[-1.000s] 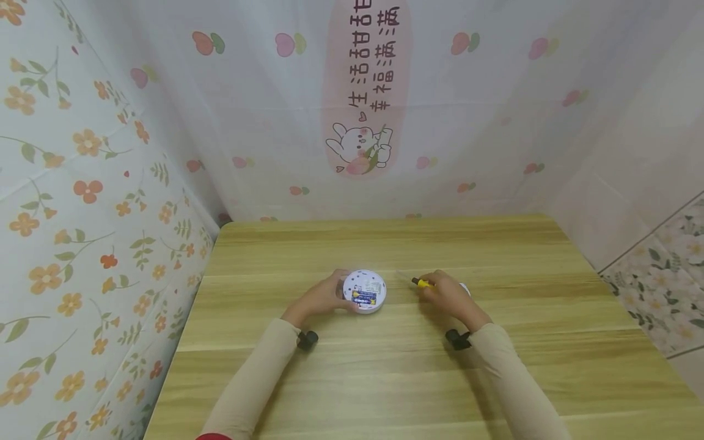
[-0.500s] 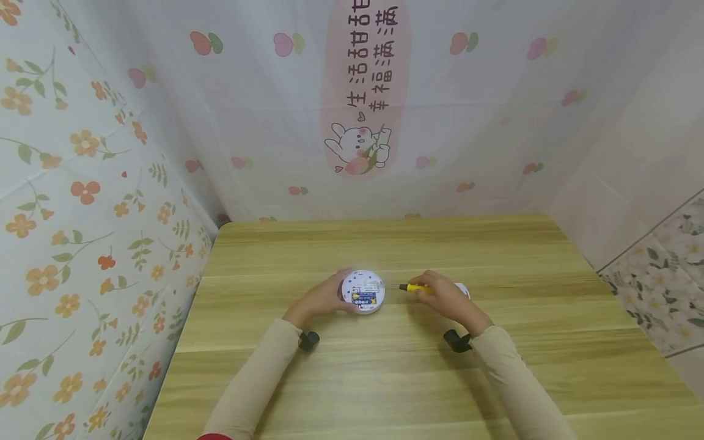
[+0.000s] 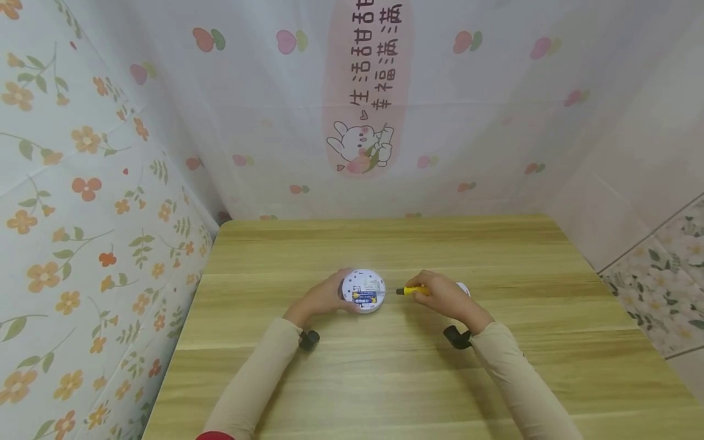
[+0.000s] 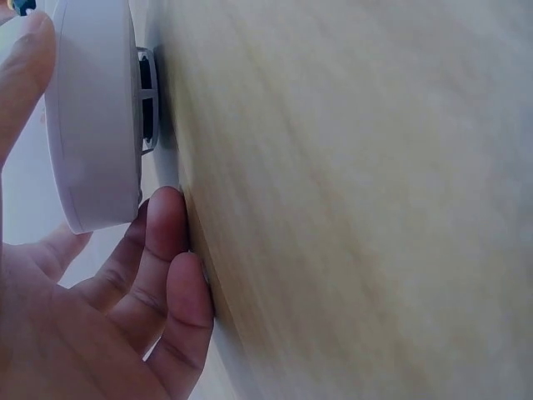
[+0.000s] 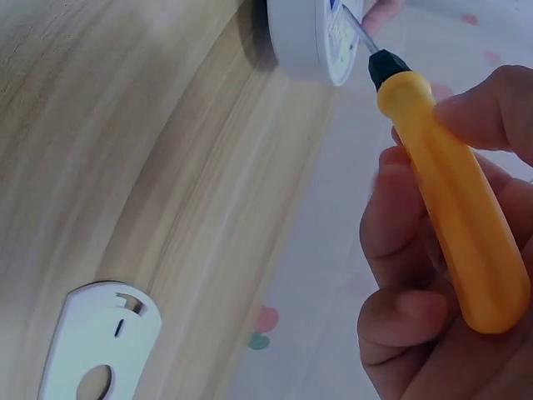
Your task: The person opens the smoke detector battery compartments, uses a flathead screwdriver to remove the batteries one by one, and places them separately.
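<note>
Pale printed curtains [image 3: 247,110] hang behind a wood-grain table [image 3: 352,379]. Near the head view's centre is a white round device [image 3: 360,286], face up, seemingly to keep its blue batteries [image 3: 363,298] in reach. Just left of it, the left hand [image 3: 326,296] grips the rim, probably for steadiness. Right of centre, the right hand [image 3: 442,296] holds a yellow screwdriver [image 5: 456,200] aimed at that face; contact is unclear. At the right wrist view's lower left lies a white slotted plate [image 5: 93,337].
</note>
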The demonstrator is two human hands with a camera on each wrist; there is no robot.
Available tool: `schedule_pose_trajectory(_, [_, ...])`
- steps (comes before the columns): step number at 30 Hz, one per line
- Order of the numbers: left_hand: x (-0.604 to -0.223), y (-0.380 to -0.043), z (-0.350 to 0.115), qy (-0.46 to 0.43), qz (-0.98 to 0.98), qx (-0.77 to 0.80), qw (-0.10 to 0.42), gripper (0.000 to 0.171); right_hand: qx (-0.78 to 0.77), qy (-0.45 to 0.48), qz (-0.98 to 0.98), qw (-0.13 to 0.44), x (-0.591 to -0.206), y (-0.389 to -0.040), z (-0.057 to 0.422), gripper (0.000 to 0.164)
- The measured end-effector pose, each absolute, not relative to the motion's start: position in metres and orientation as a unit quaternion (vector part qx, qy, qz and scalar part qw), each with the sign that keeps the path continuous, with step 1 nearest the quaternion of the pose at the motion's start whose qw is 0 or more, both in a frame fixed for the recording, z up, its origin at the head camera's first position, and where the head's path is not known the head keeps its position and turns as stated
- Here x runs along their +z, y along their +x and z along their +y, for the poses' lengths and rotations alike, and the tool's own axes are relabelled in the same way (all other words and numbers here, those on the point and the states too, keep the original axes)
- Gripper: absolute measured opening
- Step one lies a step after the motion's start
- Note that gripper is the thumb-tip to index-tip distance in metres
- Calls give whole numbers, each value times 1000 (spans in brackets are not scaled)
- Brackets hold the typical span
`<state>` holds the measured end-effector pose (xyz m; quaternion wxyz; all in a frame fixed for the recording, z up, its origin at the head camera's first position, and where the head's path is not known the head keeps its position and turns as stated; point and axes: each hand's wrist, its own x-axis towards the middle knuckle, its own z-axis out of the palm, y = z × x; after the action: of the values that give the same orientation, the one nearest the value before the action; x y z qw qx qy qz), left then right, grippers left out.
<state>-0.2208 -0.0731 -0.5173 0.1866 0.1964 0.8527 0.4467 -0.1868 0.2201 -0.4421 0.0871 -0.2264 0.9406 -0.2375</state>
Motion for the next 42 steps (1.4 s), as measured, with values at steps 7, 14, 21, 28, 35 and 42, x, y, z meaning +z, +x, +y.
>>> schedule_pose_trajectory(7, [-516, -221, -73, 195, 852, 449, 188, 102, -216, -238, 941, 110, -438, -188, 217, 25])
schedule_pose_trajectory(14, [-518, -223, -73, 210, 851, 445, 180, 105, -197, -263, 937, 119, -433, -191, 214, 25])
schedule_pose_trajectory(21, [-519, -223, -74, 203, 857, 434, 188, 105, -157, -276, 941, 121, -423, -194, 207, 23])
schedule_pose_trajectory(28, [-518, -222, -74, 194, 850, 448, 196, 104, -110, -274, 947, 127, -414, -198, 199, 22])
schedule_pose_trajectory(35, [-520, -222, -74, 194, 840, 466, 197, 104, -99, -279, 946, 129, -407, -201, 195, 17])
schedule_pose_trajectory(42, [-518, -222, -74, 187, 851, 449, 197, 103, -112, -279, 948, 103, -407, -204, 192, 10])
